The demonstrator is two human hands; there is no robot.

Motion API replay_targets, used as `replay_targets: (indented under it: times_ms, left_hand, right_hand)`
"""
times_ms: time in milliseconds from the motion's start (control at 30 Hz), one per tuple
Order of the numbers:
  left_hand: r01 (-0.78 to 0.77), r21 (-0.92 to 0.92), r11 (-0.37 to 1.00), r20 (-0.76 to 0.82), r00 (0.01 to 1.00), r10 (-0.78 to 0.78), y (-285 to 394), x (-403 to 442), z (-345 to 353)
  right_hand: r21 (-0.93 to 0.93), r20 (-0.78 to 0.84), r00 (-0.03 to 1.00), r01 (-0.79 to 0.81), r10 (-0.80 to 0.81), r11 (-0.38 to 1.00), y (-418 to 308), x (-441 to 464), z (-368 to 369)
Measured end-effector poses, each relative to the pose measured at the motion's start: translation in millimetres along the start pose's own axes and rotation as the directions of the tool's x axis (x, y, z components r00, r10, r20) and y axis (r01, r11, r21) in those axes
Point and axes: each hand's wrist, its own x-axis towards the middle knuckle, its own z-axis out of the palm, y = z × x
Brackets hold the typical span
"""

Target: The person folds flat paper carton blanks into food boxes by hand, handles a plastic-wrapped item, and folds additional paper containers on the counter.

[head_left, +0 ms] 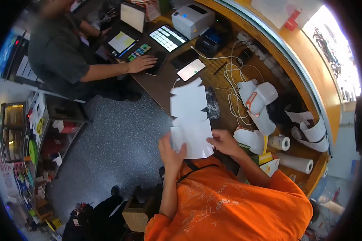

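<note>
A white die-cut sheet (191, 132), notched along its sides and creased across the middle, is held up between both hands. My left hand (171, 154) grips its lower left edge, with the thumb over the front face. On the lower right edge, my right hand (224, 142) pinches the sheet between thumb and fingers. The sheet's upper part extends over the brown table's edge (153, 90). A dark plastic-wrapped item (212, 105) lies just right of the sheet, partly hidden behind it.
A lit phone (191, 70), white cables (230, 86), a tablet (168, 38) and a label printer (193, 20) are on the table. Folded white cartons (261, 96) and paper rolls (279, 142) lie at right. Another person (60, 52) stands at upper left, a hand near a laptop.
</note>
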Motion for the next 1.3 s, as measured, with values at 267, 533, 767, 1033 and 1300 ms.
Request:
replay_targets:
  times_ms: [267,533,767,1033,1300]
  left_hand:
    - [-0.150,0.086,0.985,0.360,0.927,0.110,11,-56,18]
    - [0.215,-0.094,0.972,0.045,0.976,-0.212,1,-75,41]
    - [0.357,-0.312,0.881,0.239,0.926,-0.291,-25,-83,66]
    - [0.663,-0.534,0.524,0.517,0.747,-0.419,-52,-84,85]
    - [0.783,-0.452,0.428,0.618,0.621,-0.482,-66,-78,85]
  right_hand:
    - [0.111,0.027,1.000,-0.017,0.014,0.994,27,9,36]
    - [-0.381,-0.002,0.952,0.284,-0.307,0.880,26,-8,35]
    - [-0.454,-0.087,0.942,0.252,-0.323,0.855,51,-33,52]
    - [-0.169,-0.120,0.992,0.022,-0.043,0.985,88,-19,45]
    - [-0.081,-0.113,0.990,-0.092,0.082,0.992,100,-20,45]
